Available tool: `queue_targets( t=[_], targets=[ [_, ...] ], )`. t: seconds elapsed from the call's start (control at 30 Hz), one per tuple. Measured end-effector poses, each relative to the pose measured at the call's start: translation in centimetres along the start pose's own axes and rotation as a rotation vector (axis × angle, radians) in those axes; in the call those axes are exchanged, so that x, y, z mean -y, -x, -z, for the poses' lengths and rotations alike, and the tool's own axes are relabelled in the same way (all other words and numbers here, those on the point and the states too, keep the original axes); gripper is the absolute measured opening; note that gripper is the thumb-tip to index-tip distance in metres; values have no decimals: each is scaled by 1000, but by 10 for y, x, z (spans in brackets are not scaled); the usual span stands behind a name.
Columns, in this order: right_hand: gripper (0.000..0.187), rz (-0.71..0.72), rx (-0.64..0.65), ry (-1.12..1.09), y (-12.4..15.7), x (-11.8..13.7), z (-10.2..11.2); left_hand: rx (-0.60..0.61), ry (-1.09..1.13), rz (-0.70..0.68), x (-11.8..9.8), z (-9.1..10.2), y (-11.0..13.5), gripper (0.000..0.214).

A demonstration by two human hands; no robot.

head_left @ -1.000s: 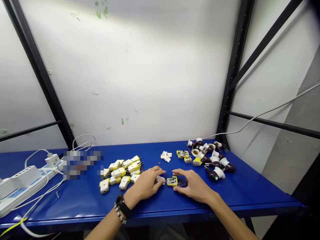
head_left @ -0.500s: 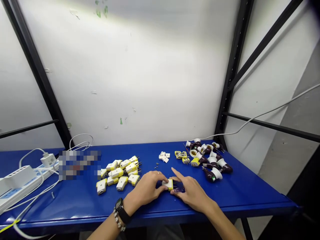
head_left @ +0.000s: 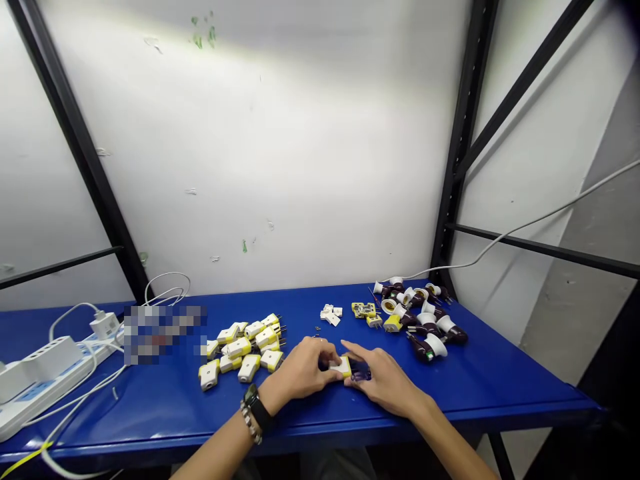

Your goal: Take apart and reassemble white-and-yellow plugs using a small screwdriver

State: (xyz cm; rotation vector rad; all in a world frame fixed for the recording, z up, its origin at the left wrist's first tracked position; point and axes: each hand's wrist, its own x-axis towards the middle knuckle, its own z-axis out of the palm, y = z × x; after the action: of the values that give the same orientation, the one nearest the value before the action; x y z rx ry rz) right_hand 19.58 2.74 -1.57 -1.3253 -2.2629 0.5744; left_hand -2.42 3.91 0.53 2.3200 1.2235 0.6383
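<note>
Both hands meet over one yellow-and-white plug (head_left: 343,366) on the blue table (head_left: 450,393). My left hand (head_left: 303,371), with a watch and bracelet on its wrist, pinches the plug's left side with curled fingers. My right hand (head_left: 383,379) holds its right side, the forefinger laid along the top. A small dark part (head_left: 361,373) lies under my right fingers; I cannot make out what it is.
A pile of yellow-and-white plugs (head_left: 245,343) lies left of my hands. Loose white covers (head_left: 331,313), yellow plug halves (head_left: 367,312) and dark bulb sockets (head_left: 425,320) sit behind and right. A white power strip (head_left: 45,373) with cables occupies the far left. Black shelf posts flank the table.
A second ago the white cover and yellow base lay apart under separate hands. Both hands have since closed together, and the two pieces now sit joined as one plug between them.
</note>
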Motion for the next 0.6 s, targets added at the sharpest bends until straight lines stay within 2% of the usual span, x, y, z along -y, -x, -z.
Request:
queue_targets(
  t=[0.13,0.2,0.23,0.3,0.37,0.4,0.5,0.6],
  targets=[
    [76,-2,-57,-43,3,0,-2,-8,18,-45,7,6,0,25],
    [83,6,-119,-94,4,1,-1,-73,10,-30,14,14,-3,26],
    [80,14,-152,-122,5,2,0,-120,-32,-1,19,17,-5,25],
    [53,41,-217,-164,5,5,2,-180,-186,91,28,23,-11,26],
    [20,78,-288,-173,6,7,3,-169,-324,167,36,23,-18,25],
    [14,91,-326,-170,6,8,3,-158,-360,192,39,22,-20,23],
    [20,137,-446,-158,7,7,2,-151,-386,213,44,15,-27,14],
    [19,203,-638,-135,9,3,1,-151,-406,212,45,9,-28,15]
  ],
)
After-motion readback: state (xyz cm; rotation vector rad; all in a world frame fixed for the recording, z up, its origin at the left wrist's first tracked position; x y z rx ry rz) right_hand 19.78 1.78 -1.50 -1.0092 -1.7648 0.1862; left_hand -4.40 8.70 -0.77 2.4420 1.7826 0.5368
